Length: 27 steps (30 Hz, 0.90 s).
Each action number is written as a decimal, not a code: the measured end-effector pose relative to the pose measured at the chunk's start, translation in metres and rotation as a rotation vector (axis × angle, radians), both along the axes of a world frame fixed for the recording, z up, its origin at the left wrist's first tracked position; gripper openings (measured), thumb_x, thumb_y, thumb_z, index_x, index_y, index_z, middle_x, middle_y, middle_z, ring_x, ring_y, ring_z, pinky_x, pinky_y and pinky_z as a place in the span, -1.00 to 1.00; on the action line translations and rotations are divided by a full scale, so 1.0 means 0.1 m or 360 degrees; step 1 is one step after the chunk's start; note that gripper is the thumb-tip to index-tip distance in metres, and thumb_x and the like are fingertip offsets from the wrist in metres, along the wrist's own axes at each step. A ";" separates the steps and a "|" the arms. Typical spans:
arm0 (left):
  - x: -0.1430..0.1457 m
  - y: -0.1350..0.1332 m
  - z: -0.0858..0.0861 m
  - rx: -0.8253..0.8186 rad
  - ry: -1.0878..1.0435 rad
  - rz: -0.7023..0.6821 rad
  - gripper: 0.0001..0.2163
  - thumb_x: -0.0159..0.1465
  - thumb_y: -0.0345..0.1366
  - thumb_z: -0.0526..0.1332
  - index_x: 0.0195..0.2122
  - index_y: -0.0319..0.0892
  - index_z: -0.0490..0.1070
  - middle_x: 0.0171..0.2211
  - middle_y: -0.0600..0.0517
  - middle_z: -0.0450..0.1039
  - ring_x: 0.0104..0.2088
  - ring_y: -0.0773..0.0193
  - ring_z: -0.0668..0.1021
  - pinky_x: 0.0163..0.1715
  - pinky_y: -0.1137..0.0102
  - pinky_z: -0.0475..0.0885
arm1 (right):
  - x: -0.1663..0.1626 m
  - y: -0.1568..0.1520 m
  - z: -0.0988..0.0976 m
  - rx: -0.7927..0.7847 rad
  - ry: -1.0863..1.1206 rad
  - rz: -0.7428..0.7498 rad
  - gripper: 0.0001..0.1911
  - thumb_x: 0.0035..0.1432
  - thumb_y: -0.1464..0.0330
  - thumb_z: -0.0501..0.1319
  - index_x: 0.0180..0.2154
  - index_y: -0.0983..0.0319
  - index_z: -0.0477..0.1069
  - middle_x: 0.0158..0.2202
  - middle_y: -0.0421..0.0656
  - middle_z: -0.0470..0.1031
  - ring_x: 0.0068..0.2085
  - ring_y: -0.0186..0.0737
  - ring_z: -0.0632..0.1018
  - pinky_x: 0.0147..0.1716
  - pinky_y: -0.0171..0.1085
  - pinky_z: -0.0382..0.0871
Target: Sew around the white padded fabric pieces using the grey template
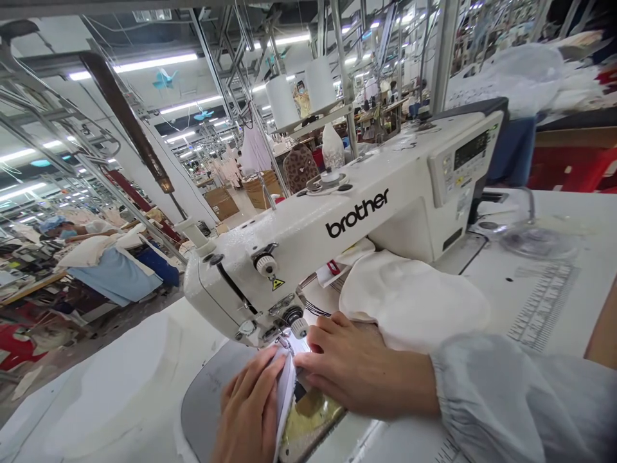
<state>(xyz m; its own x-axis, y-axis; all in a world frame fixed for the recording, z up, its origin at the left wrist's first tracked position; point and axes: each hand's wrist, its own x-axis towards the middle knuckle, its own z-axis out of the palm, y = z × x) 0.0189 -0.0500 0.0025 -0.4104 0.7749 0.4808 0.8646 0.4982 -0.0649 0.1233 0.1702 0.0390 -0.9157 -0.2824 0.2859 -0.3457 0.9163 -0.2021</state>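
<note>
A narrow folded piece of white fabric [286,395] runs under the needle area of a white sewing machine [308,225]. My left hand [251,402] holds it from the left, fingers close together along the fold and tips just short of the presser foot [285,342]. On the other side, my right hand [354,363] has its fingers curled, with thumb and forefinger at the fabric's edge beside the needle. The machine's lamp lights this spot brightly. My left thumb and the exact grip of the right fingertips are hidden.
White cloth pieces lie behind my right hand [409,296] and on the table's left side [110,386]. Two white thread cones [321,82] stand behind the machine. A clear round dish [537,238] sits on the right. Another person [72,228] bends over work at far left.
</note>
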 end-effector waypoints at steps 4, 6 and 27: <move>-0.09 -0.04 0.01 -0.0059 0.0092 -0.0139 -0.69 0.37 -0.34 0.03 0.09 -0.04 0.40 0.10 0.03 0.51 0.06 0.28 0.56 -0.10 0.43 0.51 | -0.01 0.00 -0.02 0.0003 0.0020 -0.0004 -0.79 0.41 0.27 0.03 -0.17 0.16 0.41 -0.21 -0.13 0.38 -0.17 -0.10 0.35 -0.19 -0.13 0.20; -0.13 -0.06 0.02 -0.0105 0.0129 -0.0192 -0.68 0.36 -0.34 0.05 0.10 -0.03 0.39 0.11 0.03 0.51 0.05 0.28 0.57 -0.13 0.45 0.53 | -0.01 0.00 -0.01 0.0013 0.0017 -0.0005 -0.79 0.41 0.28 0.03 -0.17 0.17 0.41 -0.21 -0.13 0.38 -0.16 -0.10 0.34 -0.19 -0.13 0.19; 0.08 0.00 0.04 -0.0146 0.0105 -0.0075 -0.70 0.34 -0.21 0.12 0.09 0.05 0.43 0.04 0.06 0.54 -0.09 0.18 0.61 -0.28 0.34 0.54 | 0.01 0.02 -0.04 0.0063 0.0104 0.0112 -0.82 0.40 0.37 0.02 -0.25 0.22 0.35 -0.24 -0.14 0.42 -0.20 -0.17 0.36 -0.21 -0.16 0.16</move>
